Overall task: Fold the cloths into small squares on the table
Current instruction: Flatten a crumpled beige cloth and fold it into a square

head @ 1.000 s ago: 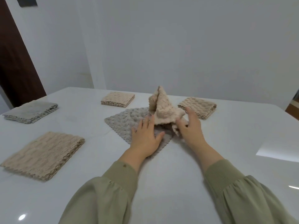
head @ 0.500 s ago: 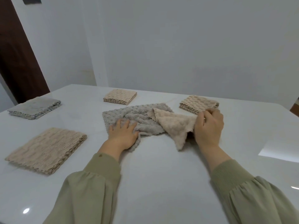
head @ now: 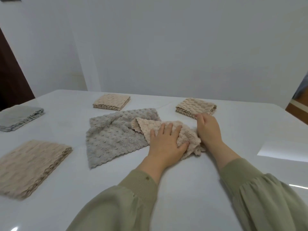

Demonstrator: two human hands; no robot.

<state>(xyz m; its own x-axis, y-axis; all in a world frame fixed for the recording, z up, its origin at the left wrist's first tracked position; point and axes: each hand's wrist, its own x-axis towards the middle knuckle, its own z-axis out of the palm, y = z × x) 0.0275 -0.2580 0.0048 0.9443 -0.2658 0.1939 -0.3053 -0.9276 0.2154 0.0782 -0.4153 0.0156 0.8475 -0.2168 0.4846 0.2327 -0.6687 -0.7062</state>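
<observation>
Four folded lots already sit on the counter (head: 191, 184): the large beige pile (head: 31, 165) at 8 o'clock, the grey pile (head: 18, 117) at 10, the far beige square (head: 111, 102) at 12 and the ridged beige square (head: 195, 107) at 1. Two remain, by my reckoning. The grey cloth (head: 113, 139) lies spread at centre, with the beige cloth (head: 145, 125) rumpled over its 3 o'clock side. The left hand (head: 166, 144) presses flat on the beige cloth, while the right hand (head: 208, 129) curls at its end (whether it actually has hold there, I cannot tell).

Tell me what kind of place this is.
Probably a plain indoor room, perhaps a home or a staged workspace: a glossy white table, a bare white wall, a dark wooden door at the left edge.
</observation>
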